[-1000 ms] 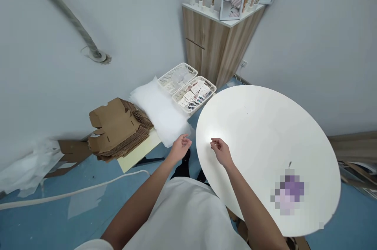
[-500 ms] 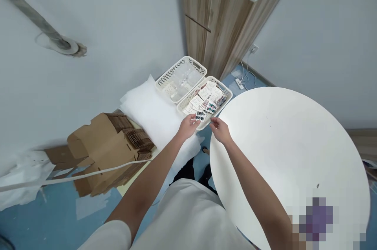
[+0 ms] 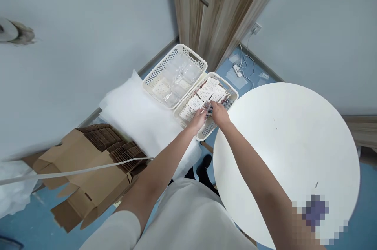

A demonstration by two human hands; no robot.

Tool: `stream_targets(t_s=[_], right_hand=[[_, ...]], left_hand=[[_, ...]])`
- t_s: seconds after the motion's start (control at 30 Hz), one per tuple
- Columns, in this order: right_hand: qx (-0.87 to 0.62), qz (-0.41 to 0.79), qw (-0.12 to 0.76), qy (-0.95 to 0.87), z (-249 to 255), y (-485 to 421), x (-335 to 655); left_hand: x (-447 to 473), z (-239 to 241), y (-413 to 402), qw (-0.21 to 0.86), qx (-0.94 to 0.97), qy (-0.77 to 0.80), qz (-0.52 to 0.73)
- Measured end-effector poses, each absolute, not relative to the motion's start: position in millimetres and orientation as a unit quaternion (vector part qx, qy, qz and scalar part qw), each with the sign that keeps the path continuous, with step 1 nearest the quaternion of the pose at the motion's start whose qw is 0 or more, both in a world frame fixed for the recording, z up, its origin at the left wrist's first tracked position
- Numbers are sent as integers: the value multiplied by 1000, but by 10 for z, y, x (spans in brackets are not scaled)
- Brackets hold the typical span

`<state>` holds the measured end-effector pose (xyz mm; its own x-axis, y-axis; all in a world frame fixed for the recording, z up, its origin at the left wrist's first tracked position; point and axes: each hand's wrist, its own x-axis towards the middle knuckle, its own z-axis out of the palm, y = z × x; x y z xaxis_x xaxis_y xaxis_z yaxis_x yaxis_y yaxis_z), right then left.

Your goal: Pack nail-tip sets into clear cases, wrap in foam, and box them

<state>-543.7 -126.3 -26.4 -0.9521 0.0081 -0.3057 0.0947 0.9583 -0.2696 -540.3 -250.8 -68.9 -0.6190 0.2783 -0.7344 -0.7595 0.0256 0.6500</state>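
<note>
A white plastic basket (image 3: 232, 90) holds many small white cards (image 3: 205, 93), some carrying rows of dark, glossy press-on nails. Over its near half, my left hand (image 3: 199, 119) has its fingertips closed on a nail card (image 3: 206, 106). From the right, my right hand (image 3: 219, 114) reaches in with bent fingers, pinching at the same small group of cards. The fingers partly cover these cards, so their exact number is hidden.
A second white basket (image 3: 153, 75) with clear plastic packets stands alongside. White foam sheets (image 3: 132, 103) and folded cardboard boxes (image 3: 88, 159) lie left. A round white table (image 3: 282, 136) stands right, with a blurred purple item (image 3: 315, 211). A power strip (image 3: 236, 70) lies behind.
Both hands have moved further over the card basket and closer together. The dark nail card that was by my left fingers is now largely covered. The view has tilted downward.
</note>
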Motion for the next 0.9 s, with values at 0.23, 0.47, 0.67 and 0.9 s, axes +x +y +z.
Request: stream_targets(t_s=[0.23,0.47,0.67,0.9], right_hand=[[54,-134,195,970,-340,-1247,-5526],[73,-243,151,955,-356,-1247,-5554],[-1,-365,118,923,-388,-1391,-5571],[126,-367,79,918,-446,-1369,-5390]], left_hand=[[-5396,-595,-2464,376,-227,569,695],[-5331,-566,-2452,348,-228,557,719],[-5342,-537,-2683,273,-253,613,697],[-5497,-612,-2837,258,-195,693,644]])
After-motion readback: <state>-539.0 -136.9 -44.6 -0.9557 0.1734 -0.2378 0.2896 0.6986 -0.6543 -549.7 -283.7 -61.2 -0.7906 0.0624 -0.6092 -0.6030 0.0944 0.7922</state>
